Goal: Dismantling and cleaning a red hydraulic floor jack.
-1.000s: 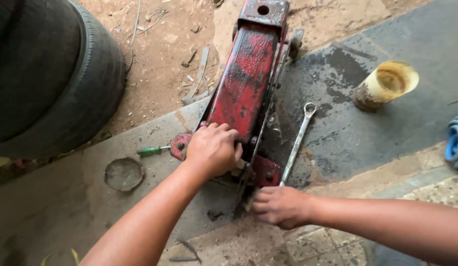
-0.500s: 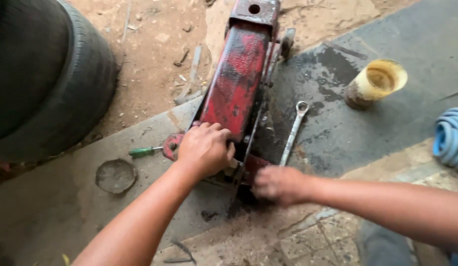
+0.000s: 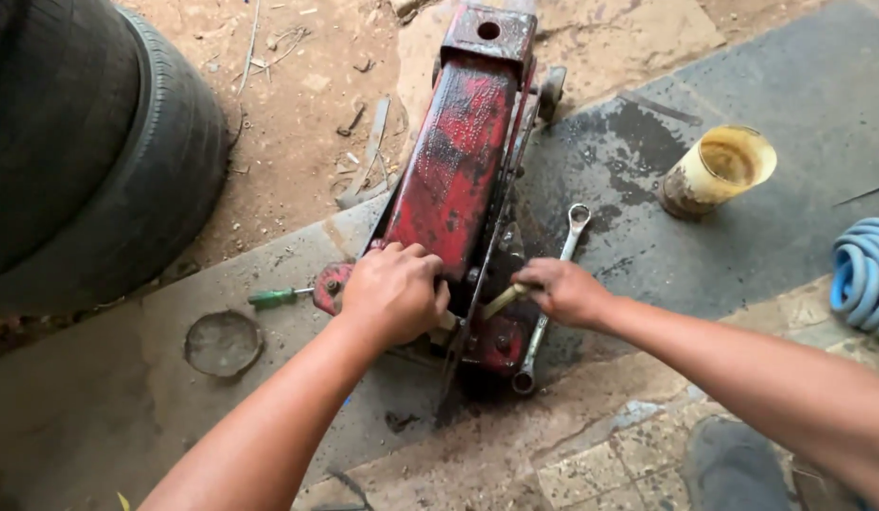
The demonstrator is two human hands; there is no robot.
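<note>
Centre of the frame: red floor jack [image 3: 456, 161], oily and worn, lying lengthwise from top centre down to the middle, on a dark stained slab; left hand [image 3: 394, 293] curled over the jack's near end, fingers clenched on the frame, whatever lies under the palm hidden; right hand [image 3: 562, 289] just right of it, closed around a pale stick-like handle [image 3: 504, 300] pointing into the jack's rear mechanism; silver combination wrench [image 3: 551, 295] flat on the slab beside the jack, partly under the right hand, ring ends showing above and below it. Left of the jack: green-handled screwdriver [image 3: 279, 297], tip toward a red wheel; further lower left, round flat lid [image 3: 223, 343] lying alone. Upper right: cut-off yellowish cup [image 3: 718, 170] standing upright on the dark slab, mouth open, inside coated brownish, contents impossible to tell. Right edge: coiled blue hose [image 3: 865, 274]. Upper left: large black tyre [image 3: 89, 151] on bare dirt.
</note>
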